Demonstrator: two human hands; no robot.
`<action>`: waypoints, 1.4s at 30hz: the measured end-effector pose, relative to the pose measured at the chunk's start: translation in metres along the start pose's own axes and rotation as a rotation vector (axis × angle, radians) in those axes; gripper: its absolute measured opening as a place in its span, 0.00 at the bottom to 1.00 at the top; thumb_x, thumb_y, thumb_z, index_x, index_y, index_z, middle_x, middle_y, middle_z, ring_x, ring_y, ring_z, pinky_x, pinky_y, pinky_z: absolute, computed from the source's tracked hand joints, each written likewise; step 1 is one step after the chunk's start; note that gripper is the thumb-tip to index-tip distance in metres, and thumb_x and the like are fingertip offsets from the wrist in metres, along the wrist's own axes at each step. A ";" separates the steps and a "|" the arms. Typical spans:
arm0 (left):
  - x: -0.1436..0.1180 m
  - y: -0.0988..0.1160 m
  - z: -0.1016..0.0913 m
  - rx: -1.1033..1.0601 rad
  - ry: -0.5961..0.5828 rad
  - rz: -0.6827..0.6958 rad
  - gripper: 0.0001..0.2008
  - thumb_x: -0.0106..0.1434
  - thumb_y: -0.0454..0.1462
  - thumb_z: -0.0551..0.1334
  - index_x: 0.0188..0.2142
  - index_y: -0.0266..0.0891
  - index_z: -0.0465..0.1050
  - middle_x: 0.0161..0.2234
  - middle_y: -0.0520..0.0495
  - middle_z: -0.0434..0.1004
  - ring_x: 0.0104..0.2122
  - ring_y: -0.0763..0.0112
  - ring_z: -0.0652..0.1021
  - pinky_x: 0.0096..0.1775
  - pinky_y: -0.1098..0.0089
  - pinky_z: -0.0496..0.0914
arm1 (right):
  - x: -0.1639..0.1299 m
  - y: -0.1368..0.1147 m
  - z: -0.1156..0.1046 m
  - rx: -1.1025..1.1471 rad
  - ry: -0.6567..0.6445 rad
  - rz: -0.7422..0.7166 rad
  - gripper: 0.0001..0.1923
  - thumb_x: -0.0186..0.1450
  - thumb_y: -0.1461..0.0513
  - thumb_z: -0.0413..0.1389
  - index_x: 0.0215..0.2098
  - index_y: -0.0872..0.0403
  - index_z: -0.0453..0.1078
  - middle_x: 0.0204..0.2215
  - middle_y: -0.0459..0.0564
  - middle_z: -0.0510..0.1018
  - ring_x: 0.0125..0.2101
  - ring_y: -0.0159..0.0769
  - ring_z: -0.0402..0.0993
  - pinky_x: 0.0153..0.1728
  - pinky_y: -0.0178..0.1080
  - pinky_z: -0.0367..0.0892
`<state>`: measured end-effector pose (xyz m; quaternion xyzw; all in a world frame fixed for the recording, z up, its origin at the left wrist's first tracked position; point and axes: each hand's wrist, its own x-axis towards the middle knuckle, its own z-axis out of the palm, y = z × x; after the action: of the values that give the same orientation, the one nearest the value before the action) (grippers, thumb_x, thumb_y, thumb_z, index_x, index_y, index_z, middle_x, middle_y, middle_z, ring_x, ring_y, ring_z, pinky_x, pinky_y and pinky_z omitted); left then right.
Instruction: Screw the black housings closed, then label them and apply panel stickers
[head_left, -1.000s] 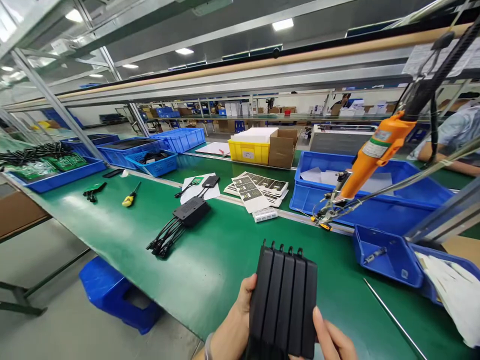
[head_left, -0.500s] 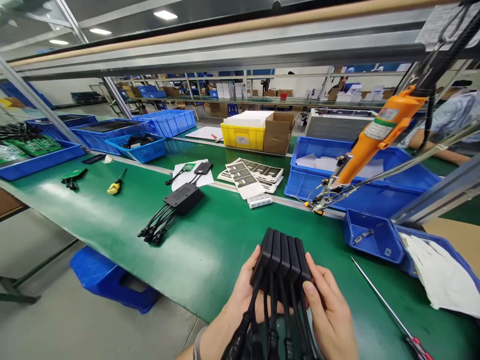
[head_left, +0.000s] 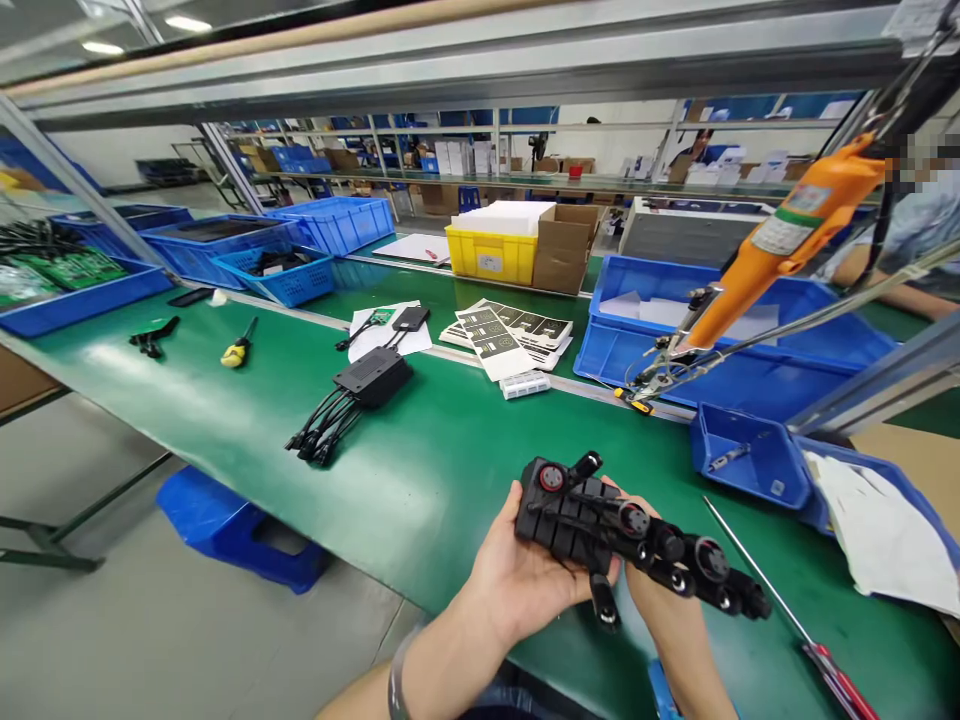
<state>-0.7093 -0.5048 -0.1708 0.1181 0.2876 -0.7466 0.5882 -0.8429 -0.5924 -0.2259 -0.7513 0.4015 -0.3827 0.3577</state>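
Note:
My left hand (head_left: 517, 575) supports a row of black plastic boxes (head_left: 555, 535) from below, its fingers curled around the near side. Black cables (head_left: 660, 540) with round connector ends are folded over the boxes and point right. My right hand (head_left: 636, 500) is closed around this bundle on the right side; most of its fingers are hidden behind the connectors. Left of my hands, a similar black box (head_left: 373, 375) lies on the green table (head_left: 435, 510) with its several cables toward me. A long screwdriver (head_left: 787, 610) with a red handle lies right of my hands.
An orange electric screwdriver (head_left: 780, 250) hangs at the right above a blue bin (head_left: 645, 355). Printed sheets (head_left: 495, 340) and a white slotted piece (head_left: 525, 385) lie at the back. A yellow screwdriver (head_left: 236, 350) is at the left. Someone's arm shows at the far right.
The boxes have turned in my hands, and their cables have swung from hanging toward me to lying over the boxes to the right. My right hand has shifted behind the cables.

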 end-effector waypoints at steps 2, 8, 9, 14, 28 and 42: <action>0.003 0.005 -0.005 0.064 0.003 -0.005 0.33 0.68 0.57 0.49 0.49 0.29 0.72 0.47 0.30 0.77 0.47 0.49 0.77 0.48 0.53 0.68 | 0.000 -0.003 -0.004 0.007 -0.019 0.032 0.27 0.68 0.46 0.46 0.46 0.54 0.78 0.30 0.53 0.80 0.29 0.38 0.76 0.28 0.36 0.70; 0.014 0.016 -0.014 0.294 0.033 0.174 0.26 0.71 0.50 0.53 0.49 0.26 0.73 0.40 0.33 0.81 0.44 0.53 0.80 0.50 0.56 0.70 | -0.002 -0.011 -0.022 0.075 -0.197 0.343 0.40 0.61 0.37 0.47 0.60 0.54 0.68 0.54 0.56 0.76 0.47 0.46 0.76 0.44 0.43 0.74; 0.016 0.016 -0.015 0.318 0.052 0.232 0.22 0.71 0.45 0.54 0.49 0.26 0.73 0.39 0.34 0.81 0.43 0.56 0.81 0.50 0.58 0.70 | -0.003 -0.010 -0.022 0.091 -0.201 0.346 0.42 0.60 0.36 0.49 0.61 0.53 0.66 0.58 0.55 0.72 0.54 0.47 0.72 0.51 0.44 0.71; 0.030 0.020 -0.025 0.546 0.003 0.545 0.13 0.60 0.37 0.69 0.41 0.28 0.77 0.37 0.36 0.83 0.37 0.59 0.82 0.46 0.65 0.74 | -0.015 0.003 -0.014 0.156 -0.149 0.379 0.44 0.62 0.38 0.49 0.67 0.54 0.56 0.51 0.57 0.77 0.49 0.44 0.75 0.44 0.43 0.73; 0.016 0.084 -0.025 0.840 0.161 0.686 0.12 0.52 0.33 0.73 0.36 0.31 0.76 0.30 0.41 0.82 0.26 0.67 0.80 0.33 0.69 0.77 | -0.033 0.053 -0.067 0.113 -0.002 0.446 0.41 0.63 0.45 0.54 0.68 0.55 0.55 0.47 0.56 0.80 0.34 0.41 0.79 0.30 0.39 0.76; -0.022 0.148 -0.018 0.953 0.158 0.719 0.08 0.56 0.30 0.69 0.37 0.31 0.76 0.32 0.41 0.81 0.27 0.67 0.81 0.32 0.71 0.77 | -0.030 0.037 -0.031 -0.683 -0.253 -0.362 0.28 0.70 0.52 0.45 0.67 0.47 0.57 0.64 0.53 0.64 0.61 0.47 0.64 0.58 0.53 0.66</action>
<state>-0.5657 -0.4977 -0.2169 0.5137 -0.0935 -0.5367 0.6629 -0.8932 -0.5890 -0.2516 -0.9266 0.3197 -0.1886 0.0610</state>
